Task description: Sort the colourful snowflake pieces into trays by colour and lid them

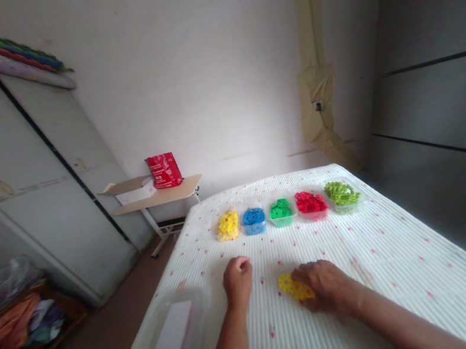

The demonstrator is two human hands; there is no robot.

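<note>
My right hand (324, 284) is closed over the right end of several yellow snowflake discs (293, 287) that look linked together, low over the table. Its fingers hide part of them. To the left, my left hand (237, 282) rests as a loose fist, thumb side up, apart from the yellow discs; nothing shows between its fingers. Beyond both hands stands a row of clear tubs: yellow discs (228, 223), blue discs (254, 220), green discs (280, 212), red pieces (311, 204) and light-green pieces (342, 194).
A clear plastic tray (198, 319) with a white rectangular thing (170, 342) lies left of my left forearm. The table (375, 318) wears a ribbed white cover with red specks. Behind it, a small side table (173, 193) carries a red bag (164, 170) and a box (134, 192).
</note>
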